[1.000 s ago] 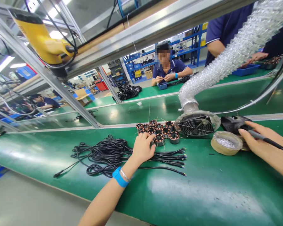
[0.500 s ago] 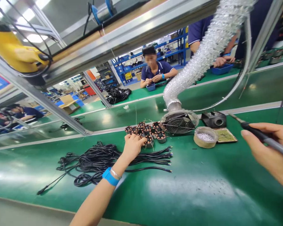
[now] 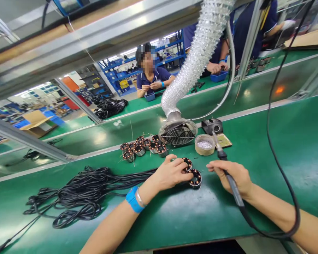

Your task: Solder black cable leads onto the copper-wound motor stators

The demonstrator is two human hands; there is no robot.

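My left hand (image 3: 171,171), with a blue wristband above it, has its fingers curled over two copper-wound motor stators (image 3: 195,179) on the green bench. The hand partly covers the farther one. In my right hand (image 3: 234,174) is a soldering iron (image 3: 235,193), its tip pointing away toward the round tub (image 3: 204,145) of silvery bits and the iron stand (image 3: 212,126). More stators (image 3: 140,150) stand grouped behind my left hand. Black cables (image 3: 76,194) lie in a tangled bundle to the left, their far ends hidden by my left hand.
A fume extractor with a round grille (image 3: 178,133) and silver duct (image 3: 193,60) stands at the bench's back edge. The iron's black cord (image 3: 277,148) loops down on the right. A metal frame (image 3: 79,102) crosses overhead. Co-workers (image 3: 151,79) sit at the opposite bench.
My left hand has moved right and nearer, bringing two stators away from the group. My right hand has swung left with the soldering iron. The camera view has turned right.
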